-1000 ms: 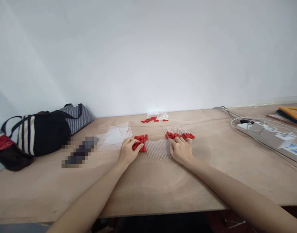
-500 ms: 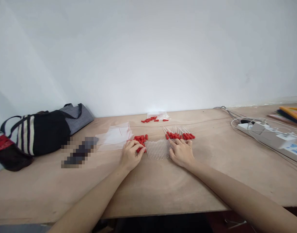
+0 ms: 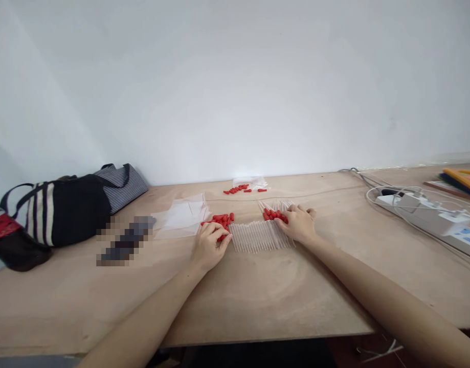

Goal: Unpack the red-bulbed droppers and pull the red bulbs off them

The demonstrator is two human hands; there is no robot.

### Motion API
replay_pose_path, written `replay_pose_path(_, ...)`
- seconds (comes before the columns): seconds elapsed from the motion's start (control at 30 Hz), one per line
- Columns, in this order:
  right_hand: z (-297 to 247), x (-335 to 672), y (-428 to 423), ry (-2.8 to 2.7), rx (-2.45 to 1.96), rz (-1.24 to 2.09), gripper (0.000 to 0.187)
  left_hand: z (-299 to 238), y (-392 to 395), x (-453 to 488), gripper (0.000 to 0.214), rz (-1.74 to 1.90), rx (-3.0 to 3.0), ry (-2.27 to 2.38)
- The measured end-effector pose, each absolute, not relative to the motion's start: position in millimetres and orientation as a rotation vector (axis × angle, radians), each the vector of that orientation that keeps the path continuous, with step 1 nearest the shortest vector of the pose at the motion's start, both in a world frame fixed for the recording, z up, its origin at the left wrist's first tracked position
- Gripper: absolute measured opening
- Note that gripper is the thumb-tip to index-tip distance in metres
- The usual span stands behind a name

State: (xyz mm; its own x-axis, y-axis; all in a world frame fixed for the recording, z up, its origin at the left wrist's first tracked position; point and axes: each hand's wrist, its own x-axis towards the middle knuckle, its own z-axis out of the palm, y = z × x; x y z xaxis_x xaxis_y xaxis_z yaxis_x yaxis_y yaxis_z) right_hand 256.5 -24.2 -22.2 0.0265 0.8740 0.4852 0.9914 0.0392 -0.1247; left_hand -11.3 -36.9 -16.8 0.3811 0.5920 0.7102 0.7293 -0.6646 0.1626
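Fingers bent and drawn toward the thumb, my left hand closes on a red rubber bulb at the edge of a small heap of red bulbs. Beside it, thin clear tubes lie side by side in a row on the table. My right hand rests at the row's right end, its fingers curled over droppers with red bulbs whose clear stems point away toward the wall. The hand covers some of these droppers, and what lies between its fingertips is hidden.
Loose red bulbs lie by a clear plastic bag near the wall. White sheets are on the left, with a pixelated dark object and a black bag beyond. A power strip with cables sits at right.
My right hand has moved right and slightly away from me, off the clear tubes and onto the red-bulbed droppers, uncovering more of the row. My left hand has barely moved.
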Motion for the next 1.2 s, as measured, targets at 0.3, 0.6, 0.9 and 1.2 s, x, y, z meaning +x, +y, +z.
replay_pose_path(0.3,-30,259,-20,-1.735,-1.782,-0.378,0.029,-16,-38,-6,0.016,-1.257,-2.547,-1.194)
replay_pose_path(0.6,-27,214,-63,-1.797,-1.234,-0.383,0.022,-19,-42,32,0.028,-1.448,-2.884,-1.485)
replay_pose_path(0.9,-28,215,-63,-1.932,-1.008,-0.470,0.017,-18,-39,38,0.017,-1.442,-2.891,-1.605)
replay_pose_path(1.2,-25,224,-58,-2.095,-0.893,-0.658,0.019,-19,-45,21,0.013,-0.998,-2.767,-1.094)
